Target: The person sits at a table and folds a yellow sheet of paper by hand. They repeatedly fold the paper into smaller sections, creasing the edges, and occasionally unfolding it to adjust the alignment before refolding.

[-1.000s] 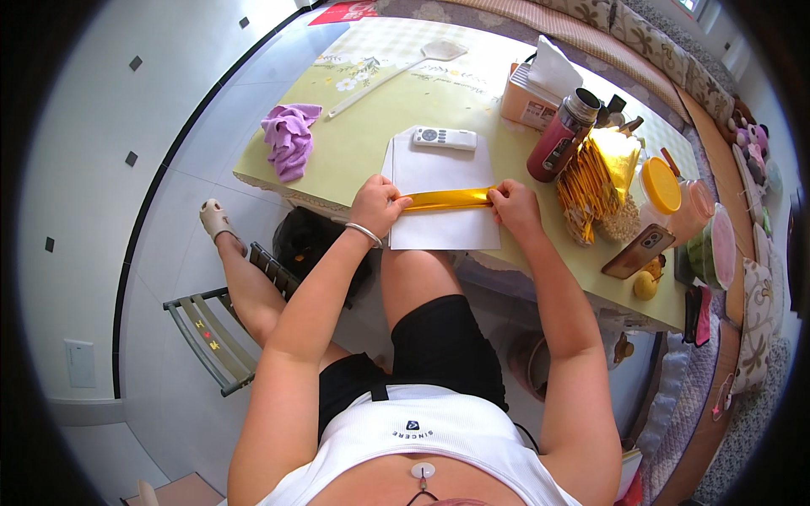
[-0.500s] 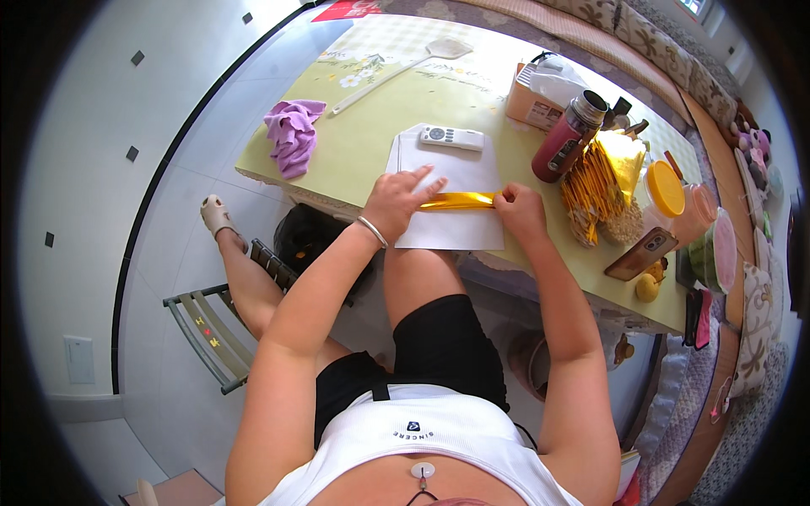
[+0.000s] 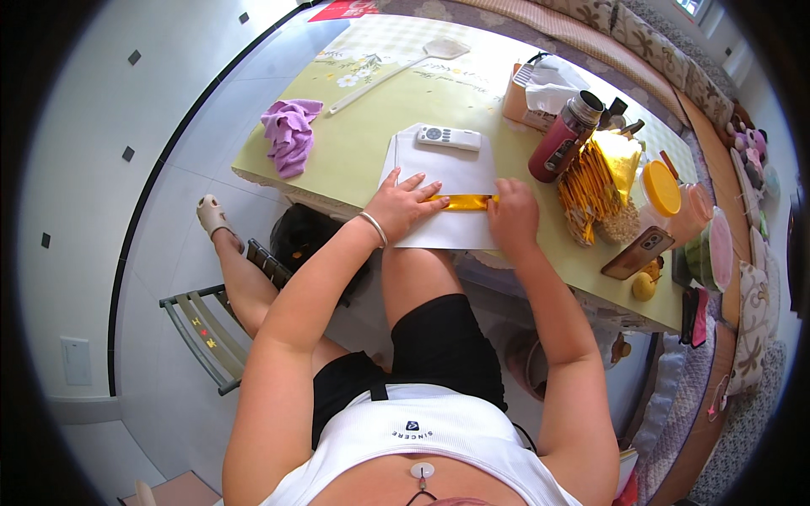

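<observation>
A narrow shiny gold strip (image 3: 465, 202) lies crosswise on a white sheet of paper (image 3: 449, 233) at the near edge of the table. My left hand (image 3: 403, 205) rests flat with its fingers spread, the fingertips over the strip's left end. At the other end, the curled fingers of my right hand (image 3: 514, 212) close on the strip by the sheet's right edge; the fingertips are partly hidden. A white remote control (image 3: 450, 137) sits across the sheet's far end.
Right of the sheet stand a maroon thermos (image 3: 564, 139), a bundle of gold packets (image 3: 591, 190), a yellow-lidded jar (image 3: 661, 189) and a phone (image 3: 639, 252). A tissue box (image 3: 527, 101) is behind. Leftward lie a purple cloth (image 3: 290, 137) and a fly swatter (image 3: 380, 83).
My left hand has flattened, its fingers reaching further over the strip. My right hand has shifted slightly left and turned over the strip's right end. The strip now looks flatter.
</observation>
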Tool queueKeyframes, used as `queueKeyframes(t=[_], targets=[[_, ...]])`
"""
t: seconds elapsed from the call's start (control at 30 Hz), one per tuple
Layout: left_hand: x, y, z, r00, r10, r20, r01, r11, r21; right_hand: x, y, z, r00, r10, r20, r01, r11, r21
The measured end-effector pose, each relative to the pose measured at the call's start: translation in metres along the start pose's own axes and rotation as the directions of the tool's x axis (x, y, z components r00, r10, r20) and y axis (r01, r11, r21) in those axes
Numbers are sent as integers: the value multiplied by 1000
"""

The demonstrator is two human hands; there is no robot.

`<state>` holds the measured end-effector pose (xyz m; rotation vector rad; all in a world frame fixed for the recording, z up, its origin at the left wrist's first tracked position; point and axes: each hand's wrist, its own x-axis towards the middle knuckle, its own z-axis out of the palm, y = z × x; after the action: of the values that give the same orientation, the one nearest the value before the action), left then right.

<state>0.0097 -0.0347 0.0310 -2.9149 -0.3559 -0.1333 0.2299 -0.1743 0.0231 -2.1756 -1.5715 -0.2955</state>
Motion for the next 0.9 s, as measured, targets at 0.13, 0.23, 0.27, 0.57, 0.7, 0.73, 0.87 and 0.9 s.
queueKeyframes(t=[0.13,0.23,0.27,0.57,0.7,0.73,0.87,0.9], targets=[[0,-2,-3,1000,9,23,-8,1000,-21,-20,-27,15,894,-427,136,428,903,29],[-3,-7,-2,999,11,46,-9,999,-39,-30,-24,16,913,-348,213,336,938,90],[-6,-10,-1,999,10,54,-7,999,-46,-29,-16,10,916,-324,235,317,946,68],[-42,-32,-17,993,-117,24,119,986,-115,5,-7,-16,828,-375,416,505,821,-267],[-4,-8,-46,986,-162,35,165,982,-93,21,-10,4,812,-389,435,546,769,-331],[5,-3,-45,989,-147,-15,145,984,-100,25,-9,6,814,-388,432,536,787,-304],[46,25,-22,972,-163,-168,146,983,-111,43,2,-4,848,-363,386,458,869,-188],[59,29,-16,963,-226,-150,208,970,-125,48,4,-10,862,-350,366,428,890,-157]])
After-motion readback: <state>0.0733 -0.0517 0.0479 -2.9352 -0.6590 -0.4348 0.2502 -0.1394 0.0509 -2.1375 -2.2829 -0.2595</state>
